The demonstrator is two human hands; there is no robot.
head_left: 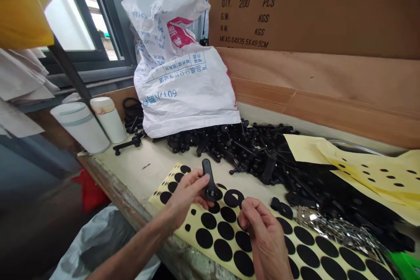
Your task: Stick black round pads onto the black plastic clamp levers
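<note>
My left hand [192,190] pinches a black plastic arm-like part [209,181], narrow at the top and with a rounded wider lower end, held above a yellow sheet. My right hand [262,223] is closed, thumb and fingertips pressed together on a dark round sticker [240,200] whose edge shows at the fingertips; the rest is hidden by the fingers. Beneath both hands lies the yellow backing sheet [193,238] with rows of black oval stickers [225,229]. Two hands are apart, the left one slightly farther from me.
A heap of black plastic parts [226,144] spreads behind the sheet, below a white woven sack [190,83]. Small metal pieces [344,229] lie at right beside yellow sheets [377,168]. White containers [82,127] stand left. A cardboard box [311,13] and wooden boards [328,100] close off the back.
</note>
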